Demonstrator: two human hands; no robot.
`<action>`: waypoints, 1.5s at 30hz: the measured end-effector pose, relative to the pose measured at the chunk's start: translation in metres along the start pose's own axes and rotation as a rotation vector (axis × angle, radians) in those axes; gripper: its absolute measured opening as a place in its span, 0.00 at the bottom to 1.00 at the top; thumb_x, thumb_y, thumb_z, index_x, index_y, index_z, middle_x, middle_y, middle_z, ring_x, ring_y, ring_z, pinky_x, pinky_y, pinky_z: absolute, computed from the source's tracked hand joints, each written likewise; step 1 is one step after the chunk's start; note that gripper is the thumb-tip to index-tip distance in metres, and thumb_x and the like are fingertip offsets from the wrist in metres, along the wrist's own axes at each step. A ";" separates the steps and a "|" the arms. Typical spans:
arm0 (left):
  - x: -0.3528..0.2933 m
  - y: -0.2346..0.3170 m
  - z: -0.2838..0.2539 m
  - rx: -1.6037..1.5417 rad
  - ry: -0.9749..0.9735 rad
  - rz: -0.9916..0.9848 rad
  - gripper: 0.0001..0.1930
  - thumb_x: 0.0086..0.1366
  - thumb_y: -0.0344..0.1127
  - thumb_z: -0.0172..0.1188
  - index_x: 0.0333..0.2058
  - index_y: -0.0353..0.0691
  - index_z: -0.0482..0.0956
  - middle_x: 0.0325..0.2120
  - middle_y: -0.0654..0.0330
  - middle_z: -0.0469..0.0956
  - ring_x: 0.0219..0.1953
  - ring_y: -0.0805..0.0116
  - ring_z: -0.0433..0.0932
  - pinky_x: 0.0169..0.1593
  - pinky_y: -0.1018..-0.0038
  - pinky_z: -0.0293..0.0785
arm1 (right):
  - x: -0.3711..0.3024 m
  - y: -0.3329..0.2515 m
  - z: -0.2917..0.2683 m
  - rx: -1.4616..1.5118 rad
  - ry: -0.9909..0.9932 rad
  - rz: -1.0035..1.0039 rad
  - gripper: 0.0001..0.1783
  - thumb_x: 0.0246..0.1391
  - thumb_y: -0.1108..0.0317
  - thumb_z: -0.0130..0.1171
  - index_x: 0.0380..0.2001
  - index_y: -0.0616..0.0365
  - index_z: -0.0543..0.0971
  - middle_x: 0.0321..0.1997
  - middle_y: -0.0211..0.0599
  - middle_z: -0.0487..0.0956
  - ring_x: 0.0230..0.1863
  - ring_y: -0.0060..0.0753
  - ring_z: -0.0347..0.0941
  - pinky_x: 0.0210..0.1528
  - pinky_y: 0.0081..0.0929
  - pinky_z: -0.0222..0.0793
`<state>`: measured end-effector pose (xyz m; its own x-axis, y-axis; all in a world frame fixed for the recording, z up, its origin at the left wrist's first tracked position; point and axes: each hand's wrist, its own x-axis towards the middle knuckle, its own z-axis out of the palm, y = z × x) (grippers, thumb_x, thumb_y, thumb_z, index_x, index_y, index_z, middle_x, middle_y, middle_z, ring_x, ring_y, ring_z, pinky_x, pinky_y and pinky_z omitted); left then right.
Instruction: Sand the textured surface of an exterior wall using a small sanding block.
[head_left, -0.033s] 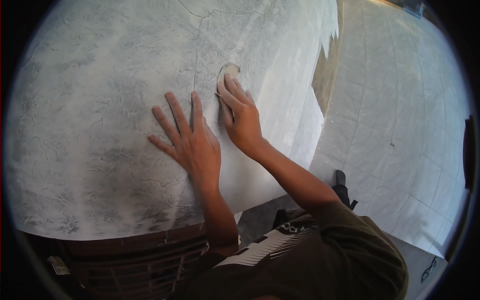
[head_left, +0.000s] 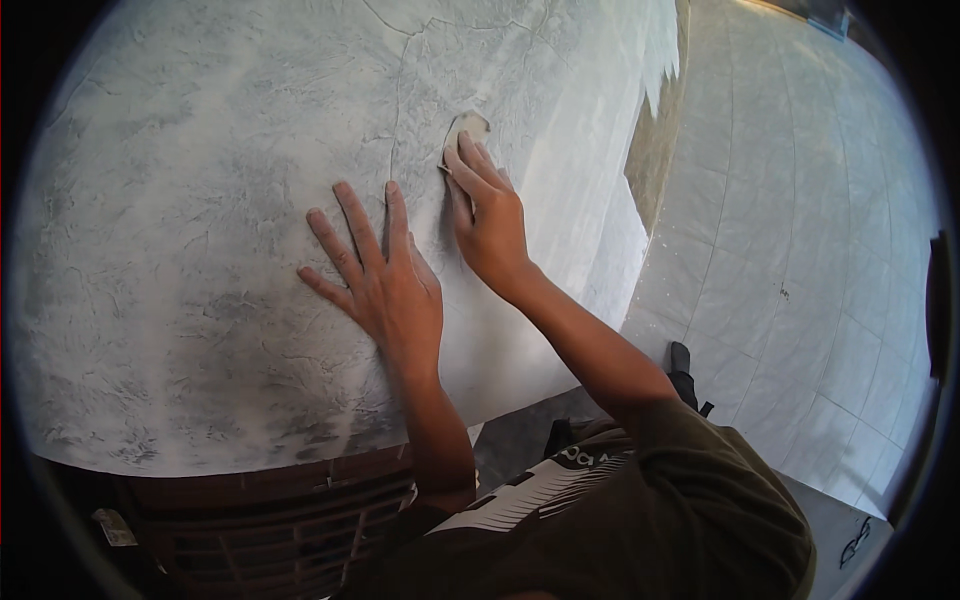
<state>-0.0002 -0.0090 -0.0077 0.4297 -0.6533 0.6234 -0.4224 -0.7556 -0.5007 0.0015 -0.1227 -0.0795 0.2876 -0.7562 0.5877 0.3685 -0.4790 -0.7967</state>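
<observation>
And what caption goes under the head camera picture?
Left hand spread on a patchy grey surface, right hand holding a pale pad against it.

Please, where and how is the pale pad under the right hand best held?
Probably grip the pale pad flat-handed across its outer face, coming from the near side: it looks thin, lies nearly flat on the grey surface, and its rounded end points away.
</observation>
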 end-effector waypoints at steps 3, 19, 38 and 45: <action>0.000 -0.002 0.007 -0.008 -0.003 0.000 0.31 0.67 0.39 0.57 0.68 0.67 0.65 0.75 0.60 0.47 0.76 0.46 0.40 0.68 0.30 0.32 | -0.025 -0.005 0.009 0.048 -0.070 0.040 0.25 0.57 0.77 0.55 0.59 0.60 0.74 0.70 0.50 0.66 0.70 0.62 0.60 0.67 0.59 0.58; -0.001 -0.004 0.006 -0.031 0.048 0.014 0.29 0.67 0.38 0.55 0.67 0.66 0.66 0.75 0.62 0.48 0.76 0.48 0.41 0.70 0.33 0.32 | -0.048 -0.007 0.006 0.056 -0.105 0.081 0.26 0.58 0.77 0.54 0.61 0.57 0.73 0.72 0.50 0.64 0.71 0.62 0.58 0.69 0.64 0.52; -0.004 -0.005 0.009 -0.014 0.006 0.006 0.30 0.66 0.37 0.57 0.67 0.65 0.67 0.75 0.62 0.48 0.76 0.49 0.41 0.71 0.35 0.33 | -0.072 -0.012 0.014 0.048 -0.168 0.083 0.26 0.57 0.77 0.55 0.60 0.55 0.74 0.73 0.47 0.63 0.72 0.60 0.58 0.69 0.65 0.52; -0.004 -0.003 0.011 -0.018 0.033 0.035 0.29 0.67 0.38 0.56 0.67 0.65 0.67 0.75 0.62 0.48 0.76 0.48 0.41 0.70 0.34 0.33 | -0.048 0.004 0.008 0.034 -0.085 0.055 0.26 0.56 0.77 0.55 0.60 0.59 0.74 0.71 0.51 0.64 0.70 0.60 0.61 0.69 0.61 0.54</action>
<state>0.0077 -0.0046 -0.0152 0.3886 -0.6769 0.6252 -0.4507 -0.7314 -0.5118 -0.0035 -0.0842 -0.1097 0.3821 -0.7395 0.5542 0.3798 -0.4210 -0.8237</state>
